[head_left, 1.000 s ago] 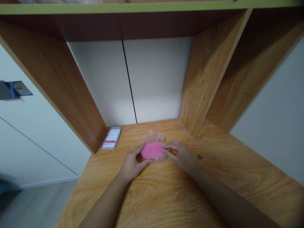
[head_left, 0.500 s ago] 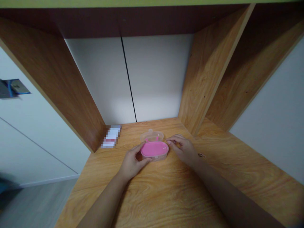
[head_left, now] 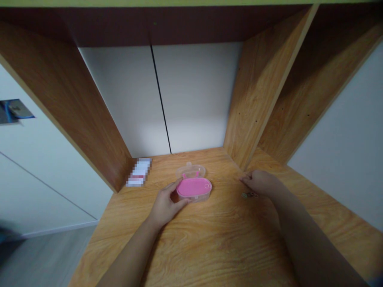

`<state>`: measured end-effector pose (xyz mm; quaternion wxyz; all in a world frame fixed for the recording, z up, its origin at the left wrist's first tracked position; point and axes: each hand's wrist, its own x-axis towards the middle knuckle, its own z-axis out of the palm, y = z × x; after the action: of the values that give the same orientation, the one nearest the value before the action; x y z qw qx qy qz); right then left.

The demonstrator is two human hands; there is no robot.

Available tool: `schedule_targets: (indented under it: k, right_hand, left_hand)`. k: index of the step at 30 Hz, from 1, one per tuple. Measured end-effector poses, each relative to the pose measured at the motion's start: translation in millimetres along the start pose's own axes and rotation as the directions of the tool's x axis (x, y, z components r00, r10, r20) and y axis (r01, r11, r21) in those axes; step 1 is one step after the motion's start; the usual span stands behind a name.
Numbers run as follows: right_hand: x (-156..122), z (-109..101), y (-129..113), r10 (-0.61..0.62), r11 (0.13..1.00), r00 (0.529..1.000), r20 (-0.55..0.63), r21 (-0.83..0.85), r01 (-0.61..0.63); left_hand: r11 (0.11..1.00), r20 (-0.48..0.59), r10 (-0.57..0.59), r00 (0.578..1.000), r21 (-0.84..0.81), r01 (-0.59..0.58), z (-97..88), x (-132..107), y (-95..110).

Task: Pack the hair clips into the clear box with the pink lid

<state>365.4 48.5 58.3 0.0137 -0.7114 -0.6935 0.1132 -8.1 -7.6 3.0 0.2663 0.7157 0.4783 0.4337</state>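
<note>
A small oval box (head_left: 196,196) of clear plastic with a pink panel (head_left: 194,187) on top stands on the wooden desk. Its clear lid (head_left: 191,170) is tipped back on pink hinges. My left hand (head_left: 167,201) grips the box's left end, thumb at the front and fingers behind. Off to the right, my right hand (head_left: 259,181) is low over the desk, its fingers drawn together; whatever they hold, if anything, is hidden. Just below it lie several small round flat pieces (head_left: 249,195), dark and light, too small to name.
A blurred white and red packet or card (head_left: 139,172) lies at the back left beside the wooden side panel (head_left: 68,103). An upright divider (head_left: 248,119) rises at the back right. A shelf (head_left: 191,24) spans overhead.
My right hand has moved right, away from the box's right end, over to the small flat pieces. The left hand and the box keep their places.
</note>
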Motion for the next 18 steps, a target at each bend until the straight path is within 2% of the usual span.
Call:
schedule_targets:
  k: [5,10,14,18]
  right_hand:
    - [-0.9,-3.2,-2.2,0.059,0.998,0.997,0.047,0.010,-0.059]
    - [-5.2,-2.1,-17.9,0.054,0.962,0.980,0.192,0.254,-0.102]
    - [-5.0,8.7,-32.1,0.035,0.841,0.952,0.305,0.506,-0.193]
    - [-1.6,24.7,-48.5,-0.024,0.715,0.939,0.343,0.662,-0.224]
  left_hand:
    - [1.000,-0.001,0.012,1.000,0.015,-0.012,0.2,-0.5,0.3]
    - [1.000,0.015,0.000,1.000,0.017,0.000,-0.2,-0.5,1.4]
    - [1.000,0.010,0.003,1.000,0.018,-0.003,0.4,-0.8,-1.9]
    - [1.000,0.007,0.004,1.000,0.014,-0.004,1.7,-1.5,-5.5]
